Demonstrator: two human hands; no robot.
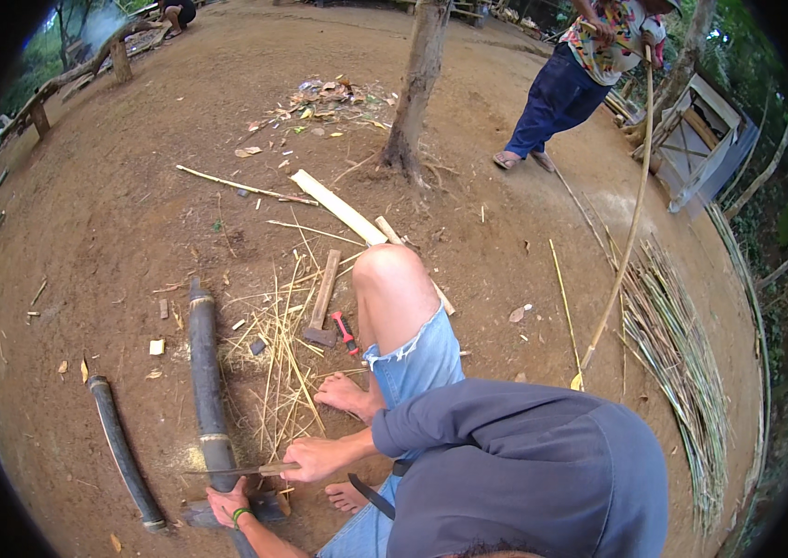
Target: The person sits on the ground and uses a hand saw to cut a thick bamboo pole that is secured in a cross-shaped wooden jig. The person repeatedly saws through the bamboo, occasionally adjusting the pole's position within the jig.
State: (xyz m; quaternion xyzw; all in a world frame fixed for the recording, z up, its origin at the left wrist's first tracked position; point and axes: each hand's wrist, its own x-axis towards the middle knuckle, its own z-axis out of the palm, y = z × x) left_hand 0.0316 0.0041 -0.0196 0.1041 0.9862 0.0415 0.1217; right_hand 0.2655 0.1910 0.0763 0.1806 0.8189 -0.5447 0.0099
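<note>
At far left, on brown soil point(68, 279), a short dark bamboo length point(122, 448). Next, a small pale block point(157, 347). Then a long dark bamboo pole point(204, 363), slanting toward the lower edge, over a crosswise dark piece point(268, 507). Clamps that pole with the left hand point(227, 505), with fingers closed against it just below the tool's crossing and a green wristband point(241, 513) at the wrist. Sets a narrow bladed tool point(254, 471) across the pole, a little below a pale ring, near a scatter of pale dust point(191, 458); perhaps a saw, but too small here to make out the edge. Holds its handle in the right hand point(315, 456), with the fist wrapped firmly around it. Farther right, loose thin strips point(284, 372), a wooden-handled tool point(324, 298) with a dark head, just beside it a red-handled tool point(344, 330), and a bare foot point(346, 394). Beyond, a pale slat point(343, 209) near a tree trunk point(417, 93). At far right, another person point(561, 98) with a long pole point(636, 232), then a bundle of thin canes point(678, 353) on the ground.
</note>
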